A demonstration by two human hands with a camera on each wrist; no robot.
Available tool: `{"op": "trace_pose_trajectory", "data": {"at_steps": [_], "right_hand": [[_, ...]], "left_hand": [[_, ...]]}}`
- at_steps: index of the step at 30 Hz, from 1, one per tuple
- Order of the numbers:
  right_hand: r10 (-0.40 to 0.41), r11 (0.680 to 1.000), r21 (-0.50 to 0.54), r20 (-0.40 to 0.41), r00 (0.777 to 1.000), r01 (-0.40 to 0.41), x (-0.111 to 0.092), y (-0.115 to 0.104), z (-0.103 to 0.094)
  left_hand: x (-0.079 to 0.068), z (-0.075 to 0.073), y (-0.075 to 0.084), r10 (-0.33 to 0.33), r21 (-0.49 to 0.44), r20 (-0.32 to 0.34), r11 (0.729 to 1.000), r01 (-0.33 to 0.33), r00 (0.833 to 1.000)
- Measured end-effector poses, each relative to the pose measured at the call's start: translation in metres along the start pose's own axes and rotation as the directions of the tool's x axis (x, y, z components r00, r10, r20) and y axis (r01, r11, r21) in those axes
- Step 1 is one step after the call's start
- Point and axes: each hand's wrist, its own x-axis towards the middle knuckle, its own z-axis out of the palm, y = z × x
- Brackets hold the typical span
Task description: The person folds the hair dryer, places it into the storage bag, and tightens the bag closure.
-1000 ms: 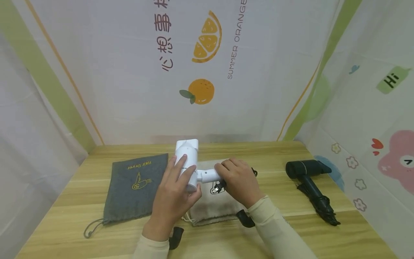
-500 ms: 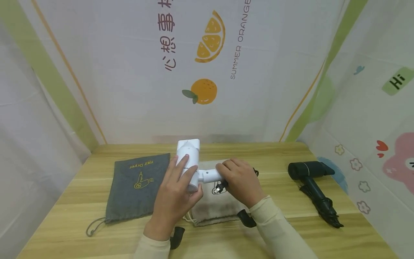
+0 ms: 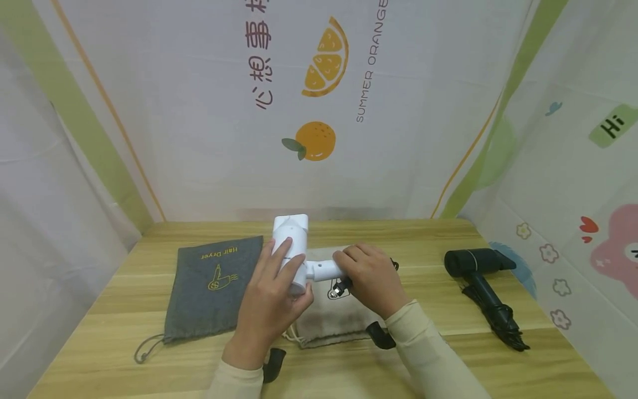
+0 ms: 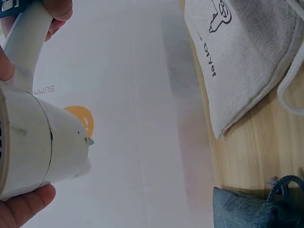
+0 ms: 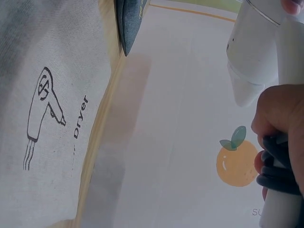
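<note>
A white hair dryer is held above the table in both hands, its barrel pointing away from the person. My left hand grips the rear of the barrel, fingers over the top and thumb at the side. My right hand grips the handle, which points right. A black cord is wound round the handle below that hand in the right wrist view, and its plug sticks out by the fingers. Beneath the dryer lies a light drawstring bag with a dryer drawing, partly hidden by the right hand.
To the left lies a dark grey drawstring bag marked "Hair Dryer". A black hair dryer with its cord bundled rests at the right of the wooden table. Printed white curtains hang behind and at the sides.
The head view has turned slightly left, so the scene sits a little further right. Both hands keep their hold on the white hair dryer.
</note>
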Motion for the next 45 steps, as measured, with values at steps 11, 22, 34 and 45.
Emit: {"op": "trace_pose_trajectory", "data": {"at_steps": [11, 22, 34, 45], "right_hand": [[0.001, 1.000, 0.006, 0.010, 1.000, -0.001, -0.0013, 0.0007, -0.0003], [0.006, 1.000, 0.002, 0.025, 1.000, -0.006, -0.0005, 0.0013, -0.0024], [-0.008, 0.999, 0.032, 0.029, 1.000, 0.007, -0.0007, 0.0027, -0.0003], [-0.015, 0.999, 0.030, 0.034, 0.999, 0.014, -0.0012, 0.0044, 0.0016]], "left_hand": [[-0.0007, 0.0009, 0.0002, 0.003, -0.003, -0.004, 1.000, -0.004, 1.000], [0.0013, 0.0002, 0.0011, 0.009, -0.007, -0.005, 1.000, -0.009, 1.000], [-0.0010, 0.0016, 0.0004, 0.008, -0.008, -0.017, 1.000, -0.008, 1.000], [-0.0017, 0.0024, -0.0010, 0.015, -0.008, -0.011, 1.000, -0.015, 1.000]]}}
